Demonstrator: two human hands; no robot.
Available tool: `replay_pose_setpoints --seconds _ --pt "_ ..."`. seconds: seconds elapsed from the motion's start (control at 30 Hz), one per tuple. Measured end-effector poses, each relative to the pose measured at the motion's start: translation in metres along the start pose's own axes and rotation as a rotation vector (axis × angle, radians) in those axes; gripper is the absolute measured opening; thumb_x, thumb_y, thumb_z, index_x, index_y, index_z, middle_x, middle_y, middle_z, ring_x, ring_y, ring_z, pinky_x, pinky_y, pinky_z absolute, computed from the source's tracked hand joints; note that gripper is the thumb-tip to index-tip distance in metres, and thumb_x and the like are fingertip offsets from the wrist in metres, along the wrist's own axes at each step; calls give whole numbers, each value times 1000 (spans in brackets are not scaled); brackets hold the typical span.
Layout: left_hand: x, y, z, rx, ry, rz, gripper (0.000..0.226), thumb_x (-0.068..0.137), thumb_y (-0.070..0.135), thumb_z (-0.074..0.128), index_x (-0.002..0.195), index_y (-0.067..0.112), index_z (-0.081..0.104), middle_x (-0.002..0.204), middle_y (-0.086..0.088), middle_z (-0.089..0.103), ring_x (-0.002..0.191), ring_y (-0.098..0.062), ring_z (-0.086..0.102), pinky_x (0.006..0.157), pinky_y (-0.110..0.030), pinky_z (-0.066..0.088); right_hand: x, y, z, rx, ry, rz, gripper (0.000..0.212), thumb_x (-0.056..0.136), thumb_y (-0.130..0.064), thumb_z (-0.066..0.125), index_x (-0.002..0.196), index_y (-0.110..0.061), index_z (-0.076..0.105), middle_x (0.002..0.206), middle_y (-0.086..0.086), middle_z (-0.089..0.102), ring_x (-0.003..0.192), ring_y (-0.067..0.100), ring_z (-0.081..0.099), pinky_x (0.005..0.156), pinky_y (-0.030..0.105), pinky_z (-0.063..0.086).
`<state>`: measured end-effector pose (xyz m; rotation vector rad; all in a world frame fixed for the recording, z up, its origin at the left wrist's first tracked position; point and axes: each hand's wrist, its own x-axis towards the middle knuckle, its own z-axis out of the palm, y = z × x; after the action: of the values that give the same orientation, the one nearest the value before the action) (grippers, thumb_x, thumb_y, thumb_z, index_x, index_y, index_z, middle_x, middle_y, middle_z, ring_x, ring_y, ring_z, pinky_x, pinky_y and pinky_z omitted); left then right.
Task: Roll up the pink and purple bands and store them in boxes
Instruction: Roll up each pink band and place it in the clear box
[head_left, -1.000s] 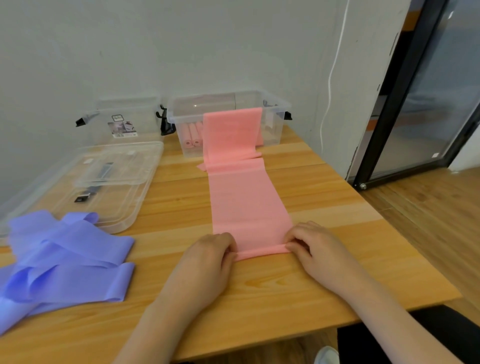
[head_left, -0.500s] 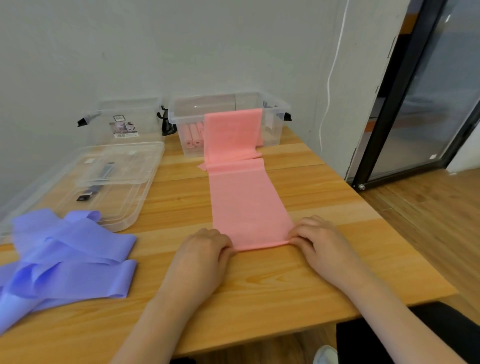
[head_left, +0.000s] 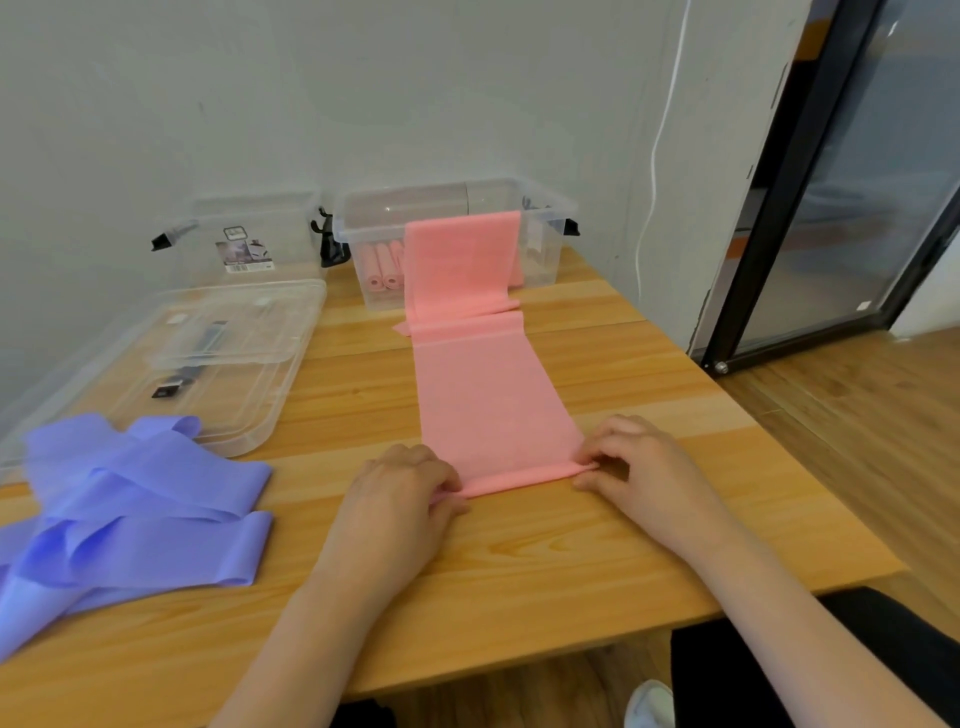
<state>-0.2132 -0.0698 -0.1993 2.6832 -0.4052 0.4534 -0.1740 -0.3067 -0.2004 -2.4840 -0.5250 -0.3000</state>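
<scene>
Pink band (head_left: 485, 395) lies flat on the tabletop (head_left: 519, 561), long axis running straight away from the person; far end draped over the front wall of the clear box (head_left: 540, 244) at the back, which already holds pink rolls (head_left: 382, 265); near end is a thin started roll lying crosswise, just ahead of both hands; left hand (head_left: 397, 499) pinches the roll's left end with curled fingers, right hand (head_left: 641, 467) pinches the right end, thumb and fingertips closed on it; both equally near, one per end; rolling judged to go forward, away from the body, toward the box; purple bands (head_left: 130, 514) heaped loose well off to the left, nearer the left hand, untouched; second clear box (head_left: 249, 234) and lids (head_left: 208, 358) at back left.
</scene>
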Motion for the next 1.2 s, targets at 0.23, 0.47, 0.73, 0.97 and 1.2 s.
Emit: replay_pose_setpoints --seconds 0.23,0.47,0.73,0.97,1.2 --pt "2 6 0 -56 18 -80 8 90 16 51 90 15 59 85 -1 62 83 -21 55 72 -30 41 -1 0 1 -13 -29 10 12 85 -6 60 78 -15 64 79 -10 54 79 6 46 72 7 32" --pt "1 -1 0 -14 21 -11 8 74 14 73 79 16 66 78 3 57 77 -20 56 66 -30 44 -2 -2 4 -7 29 17 14 77 -10 70 73 -21 62 76 -14 54 78 4 48 74 22 40" --pt "1 2 -4 -33 24 -49 10 86 16 59 90 14 69 86 0 66 85 -22 57 76 -33 44 -2 -4 0 -9 23 -37 9 81 -7 65 79 -15 68 75 -23 51 80 5 50 77 22 39" --pt "0 -1 -3 -15 29 -17 5 81 20 67 86 20 66 82 6 57 85 -18 53 72 -31 44 -4 -4 0 -2 10 -11 13 78 -11 70 75 -22 64 78 -18 52 81 4 48 77 22 39" --pt "0 2 -5 -26 46 -59 10 87 22 60 90 17 68 84 3 64 84 -19 56 72 -27 39 -3 -3 -1 -5 -5 -26 5 82 -12 66 82 -14 70 79 -16 56 83 5 50 75 10 34"
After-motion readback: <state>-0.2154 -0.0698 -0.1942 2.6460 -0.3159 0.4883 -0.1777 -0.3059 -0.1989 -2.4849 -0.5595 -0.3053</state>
